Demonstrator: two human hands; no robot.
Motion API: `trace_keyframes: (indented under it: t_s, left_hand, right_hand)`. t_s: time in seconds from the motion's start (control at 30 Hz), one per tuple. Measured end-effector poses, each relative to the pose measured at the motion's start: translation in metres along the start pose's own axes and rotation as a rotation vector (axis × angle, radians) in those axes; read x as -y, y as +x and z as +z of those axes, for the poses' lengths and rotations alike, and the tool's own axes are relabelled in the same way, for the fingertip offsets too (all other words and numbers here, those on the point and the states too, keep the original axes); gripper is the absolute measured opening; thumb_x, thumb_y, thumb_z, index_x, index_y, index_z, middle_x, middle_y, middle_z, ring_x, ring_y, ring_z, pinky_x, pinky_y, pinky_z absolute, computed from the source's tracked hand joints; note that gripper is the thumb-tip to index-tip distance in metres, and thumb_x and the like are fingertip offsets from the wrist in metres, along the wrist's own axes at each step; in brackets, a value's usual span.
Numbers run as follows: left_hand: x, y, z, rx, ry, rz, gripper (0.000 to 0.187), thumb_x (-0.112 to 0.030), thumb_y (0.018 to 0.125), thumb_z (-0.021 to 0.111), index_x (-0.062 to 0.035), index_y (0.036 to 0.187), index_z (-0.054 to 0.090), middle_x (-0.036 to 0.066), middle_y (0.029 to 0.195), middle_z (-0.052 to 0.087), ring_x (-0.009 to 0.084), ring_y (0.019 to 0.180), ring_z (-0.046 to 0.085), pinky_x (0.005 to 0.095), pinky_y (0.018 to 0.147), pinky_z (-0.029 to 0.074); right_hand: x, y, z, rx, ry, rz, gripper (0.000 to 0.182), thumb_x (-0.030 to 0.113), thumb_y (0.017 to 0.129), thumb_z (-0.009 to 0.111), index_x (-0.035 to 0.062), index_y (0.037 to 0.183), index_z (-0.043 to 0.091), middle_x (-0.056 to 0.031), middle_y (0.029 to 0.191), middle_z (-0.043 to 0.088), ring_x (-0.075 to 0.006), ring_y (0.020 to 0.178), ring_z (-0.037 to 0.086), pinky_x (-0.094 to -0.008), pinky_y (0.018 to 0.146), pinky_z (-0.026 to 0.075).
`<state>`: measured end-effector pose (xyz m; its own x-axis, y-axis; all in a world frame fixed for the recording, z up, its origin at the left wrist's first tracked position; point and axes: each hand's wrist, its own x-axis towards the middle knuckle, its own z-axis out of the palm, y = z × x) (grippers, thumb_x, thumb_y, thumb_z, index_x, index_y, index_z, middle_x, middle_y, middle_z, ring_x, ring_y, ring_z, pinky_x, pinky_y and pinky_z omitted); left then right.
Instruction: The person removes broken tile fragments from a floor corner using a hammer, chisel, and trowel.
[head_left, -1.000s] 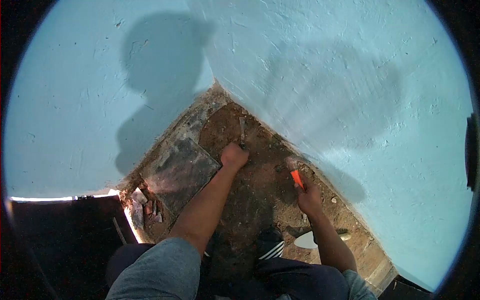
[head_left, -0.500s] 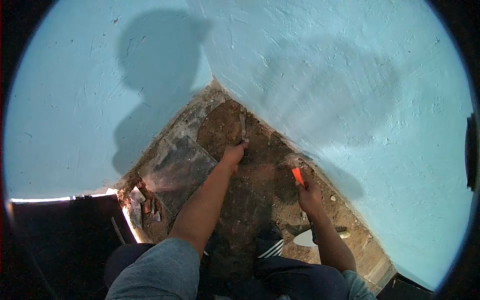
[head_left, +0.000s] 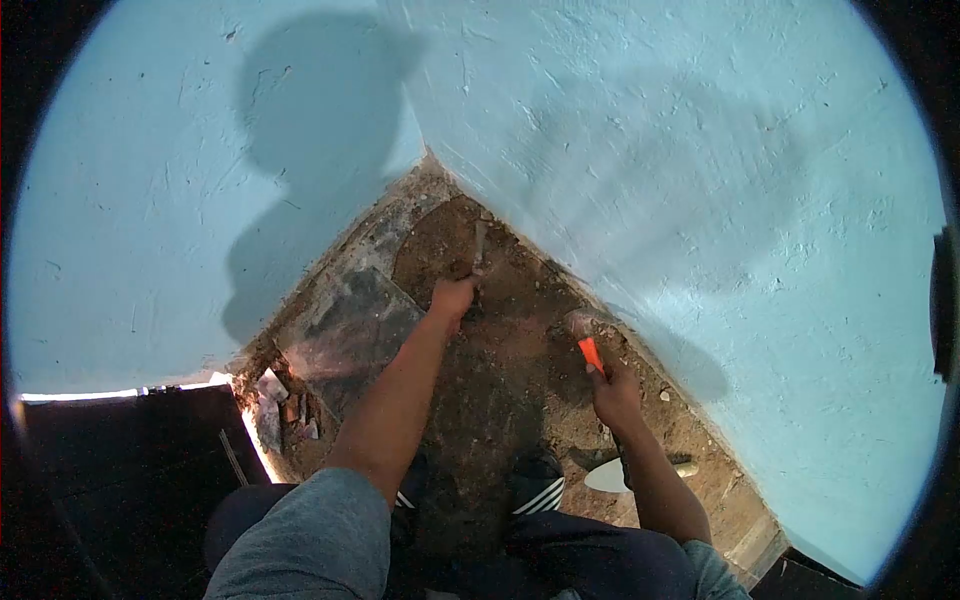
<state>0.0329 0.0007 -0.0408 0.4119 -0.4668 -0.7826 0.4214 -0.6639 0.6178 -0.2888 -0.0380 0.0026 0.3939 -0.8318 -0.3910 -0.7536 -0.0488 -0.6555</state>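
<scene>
In the head view my left hand [head_left: 455,298] is closed around a chisel [head_left: 480,242]. Its narrow metal blade points away from me, over the dug-up soil [head_left: 435,245] near the wall corner. My right hand [head_left: 617,398], lower and to the right, grips a hammer [head_left: 590,352] with an orange and black handle. The hammer's head is blurred and lies close to the right wall's base, apart from the chisel. Behind the right forearm rests a trowel [head_left: 607,476] with a pale blade, partly covered by the arm and the handle.
Light blue walls [head_left: 640,190] meet in a corner ahead. A grey floor tile [head_left: 350,335] lies left of the soil. Broken tile pieces [head_left: 270,400] are piled by the dark doorway at left. My striped shoe [head_left: 538,485] stands on the dirt floor.
My left hand and the chisel have shifted slightly left and away from me. The hammer in my right hand has moved a little left. Both grips stay the same.
</scene>
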Motion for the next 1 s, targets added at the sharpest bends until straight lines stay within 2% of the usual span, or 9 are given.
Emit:
trace_keyframes:
  t_s: [0.03,0.27,0.37,0.47,0.57,0.67,0.77,0.97,1.0]
  left_hand:
    - [0.007,0.004,0.002,-0.008,0.017,0.036,0.050,-0.032,0.091,0.067,-0.0042,0.131,0.058,0.018,0.137,0.054,0.0316,0.122,0.053,0.0463,0.100,0.040]
    - [0.040,0.038,0.013,0.038,-0.067,0.031,0.053,-0.035,0.092,0.065,-0.0062,0.136,0.054,0.019,0.143,0.049,0.0352,0.132,0.045,0.0559,0.101,0.037]
    - [0.018,-0.002,0.019,-0.098,-0.050,-0.053,0.045,-0.036,0.093,0.063,0.0001,0.121,0.061,0.020,0.143,0.048,0.0370,0.134,0.042,0.0563,0.101,0.038]
    - [0.042,0.050,0.015,-0.023,-0.193,-0.100,0.041,-0.038,0.094,0.062,0.0024,0.096,0.067,0.019,0.123,0.062,0.0321,0.120,0.054,0.0549,0.092,0.042]
    - [0.020,0.024,0.015,-0.002,-0.186,-0.053,0.043,-0.040,0.094,0.062,0.0010,0.084,0.068,0.012,0.094,0.067,0.0251,0.099,0.061,0.0530,0.081,0.043]
    - [0.030,0.032,0.015,-0.021,-0.133,0.037,0.039,-0.040,0.095,0.062,-0.0023,0.087,0.068,0.005,0.075,0.063,0.0195,0.080,0.059,0.0464,0.072,0.043]
    - [0.010,0.015,0.009,0.011,-0.114,-0.106,0.034,-0.037,0.095,0.062,-0.0032,0.090,0.068,0.007,0.086,0.065,0.0204,0.082,0.059,0.0474,0.074,0.044]
    - [0.038,0.051,0.011,0.034,-0.244,0.071,0.029,-0.030,0.094,0.065,-0.0029,0.105,0.065,0.009,0.107,0.064,0.0234,0.088,0.062,0.0570,0.085,0.044]
    - [0.036,0.051,0.009,-0.032,-0.167,0.009,0.029,-0.029,0.094,0.065,-0.0024,0.107,0.063,0.010,0.105,0.064,0.0223,0.088,0.062,0.0530,0.084,0.046]
  right_hand:
    - [0.002,0.000,0.001,-0.020,0.008,-0.001,0.041,0.019,0.094,0.061,0.0043,0.132,0.058,-0.0219,0.101,0.070,-0.0309,0.089,0.069,-0.0409,0.081,0.051]
    - [0.016,-0.001,-0.001,-0.014,-0.044,-0.035,0.034,0.022,0.092,0.063,0.0037,0.121,0.065,-0.0225,0.092,0.070,-0.0323,0.084,0.069,-0.0421,0.077,0.051]
    - [0.019,-0.001,-0.002,-0.011,-0.100,-0.028,0.033,0.023,0.092,0.063,0.0040,0.118,0.066,-0.0227,0.088,0.069,-0.0324,0.083,0.069,-0.0424,0.075,0.051]
    - [0.027,-0.004,-0.005,0.016,-0.166,-0.033,0.034,0.027,0.092,0.063,0.0043,0.117,0.067,-0.0228,0.086,0.068,-0.0327,0.081,0.068,-0.0426,0.074,0.050]
    - [0.023,-0.005,-0.004,0.024,-0.148,-0.028,0.036,0.032,0.093,0.062,0.0048,0.116,0.067,-0.0227,0.085,0.068,-0.0337,0.080,0.068,-0.0431,0.073,0.050]
    - [0.014,-0.002,-0.002,0.035,-0.157,-0.042,0.038,0.036,0.093,0.061,0.0061,0.117,0.067,-0.0225,0.086,0.068,-0.0350,0.079,0.067,-0.0435,0.073,0.050]
    - [0.010,-0.004,-0.003,0.048,-0.188,-0.028,0.039,0.037,0.094,0.061,0.0075,0.119,0.067,-0.0222,0.085,0.068,-0.0359,0.079,0.067,-0.0434,0.072,0.049]
    - [0.038,-0.008,-0.012,0.094,-0.265,0.020,0.038,0.035,0.092,0.063,0.0089,0.119,0.067,-0.0213,0.081,0.068,-0.0351,0.075,0.068,-0.0436,0.068,0.050]
    - [0.041,-0.009,-0.012,0.101,-0.260,0.008,0.037,0.035,0.092,0.064,0.0094,0.119,0.068,-0.0209,0.080,0.068,-0.0349,0.075,0.068,-0.0437,0.068,0.051]
